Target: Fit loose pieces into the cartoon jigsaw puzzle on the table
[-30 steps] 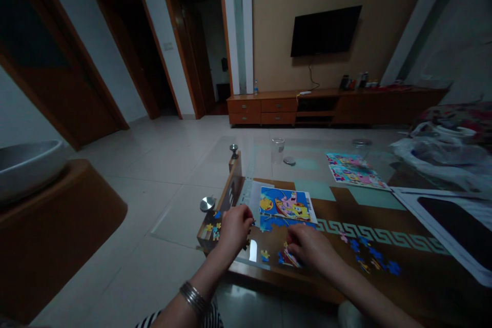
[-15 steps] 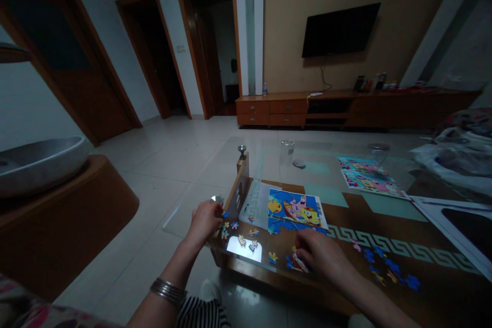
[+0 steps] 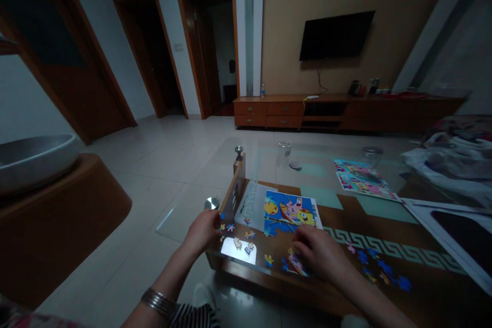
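Note:
A partly built cartoon jigsaw puzzle [image 3: 289, 208] lies on the glass-topped coffee table [image 3: 384, 205]. Loose puzzle pieces [image 3: 246, 245] are scattered in front of it, with more pieces [image 3: 378, 266] to the right. My left hand [image 3: 202, 229], with metal bangles on the wrist, rests at the table's left corner beside several pieces, its fingers curled. My right hand [image 3: 319, 253] lies palm down over a small cluster of joined pieces [image 3: 291, 262], fingers bent onto them.
A second finished puzzle [image 3: 361, 179], a glass [image 3: 284, 154] and a small lid [image 3: 295, 165] sit farther back on the table. White bags [image 3: 449, 164] lie at the right. A wooden stand with a metal basin [image 3: 34, 156] is at the left.
My left hand moved from beside the puzzle out to the table's left corner, uncovering several loose pieces. My right hand stayed on the cluster of pieces. The view shifted slightly.

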Demonstrator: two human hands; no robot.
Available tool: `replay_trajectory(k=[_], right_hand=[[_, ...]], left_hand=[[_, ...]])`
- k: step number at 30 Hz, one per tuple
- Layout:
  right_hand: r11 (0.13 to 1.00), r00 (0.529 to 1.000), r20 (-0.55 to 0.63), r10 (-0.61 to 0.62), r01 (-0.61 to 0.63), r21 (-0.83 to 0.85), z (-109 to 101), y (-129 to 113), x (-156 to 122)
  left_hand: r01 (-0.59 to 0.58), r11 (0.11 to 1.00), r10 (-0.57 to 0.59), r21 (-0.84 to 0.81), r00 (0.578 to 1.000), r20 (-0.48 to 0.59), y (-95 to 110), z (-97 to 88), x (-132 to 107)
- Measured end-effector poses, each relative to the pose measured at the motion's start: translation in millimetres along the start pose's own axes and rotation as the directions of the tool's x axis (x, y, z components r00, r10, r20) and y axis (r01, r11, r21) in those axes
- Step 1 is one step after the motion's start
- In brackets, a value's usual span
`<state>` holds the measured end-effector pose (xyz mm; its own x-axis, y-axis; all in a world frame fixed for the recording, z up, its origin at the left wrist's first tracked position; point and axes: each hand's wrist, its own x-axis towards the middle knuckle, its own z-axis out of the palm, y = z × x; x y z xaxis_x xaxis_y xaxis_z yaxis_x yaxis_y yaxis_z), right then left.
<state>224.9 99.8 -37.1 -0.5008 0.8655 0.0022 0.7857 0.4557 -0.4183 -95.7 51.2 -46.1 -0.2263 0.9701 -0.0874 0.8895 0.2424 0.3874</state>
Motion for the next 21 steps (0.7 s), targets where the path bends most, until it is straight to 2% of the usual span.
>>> replay_trajectory(k=[3,5,7,9,12,15,18,21], right_hand=[[0.998,0.999,-0.033,0.025,-0.023,0.055,-11,7,2],[0.996,0.995,-0.09,0.039,-0.032,0.079,-24,18,3],[0.994,0.986,-0.152,0.069,-0.055,0.094,-40,31,2],[0.991,0.974,-0.194,0.119,-0.102,0.091,-52,43,-4],[0.979,0.961,-0.187,0.202,-0.194,0.06,-60,52,-18],[0.973,0.969,-0.091,0.229,-0.227,0.03,-52,46,-31],[0.978,0.978,0.027,0.209,-0.209,0.021,-38,30,-38],[0.979,0.977,0.065,0.203,-0.2,-0.043,-26,15,-41]], left_hand=[[-0.04,0.999,0.04,0.001,0.998,-0.051,14,0.2,-4],[-0.092,0.996,0.092,0.001,0.993,-0.075,33,5.5,-15],[-0.193,0.981,0.192,-0.007,0.979,-0.066,60,16.6,-32],[-0.365,0.931,0.364,-0.012,0.931,-0.038,85,30.6,-53],[-0.467,0.884,0.466,-0.008,0.883,0.06,110,46.3,-79],[-0.451,0.892,0.445,0.021,0.887,0.127,113,49.3,-85],[-0.403,0.913,0.394,0.057,0.91,0.128,107,47.5,-76],[-0.391,0.918,0.38,0.072,0.916,0.127,106,48.5,-68]])
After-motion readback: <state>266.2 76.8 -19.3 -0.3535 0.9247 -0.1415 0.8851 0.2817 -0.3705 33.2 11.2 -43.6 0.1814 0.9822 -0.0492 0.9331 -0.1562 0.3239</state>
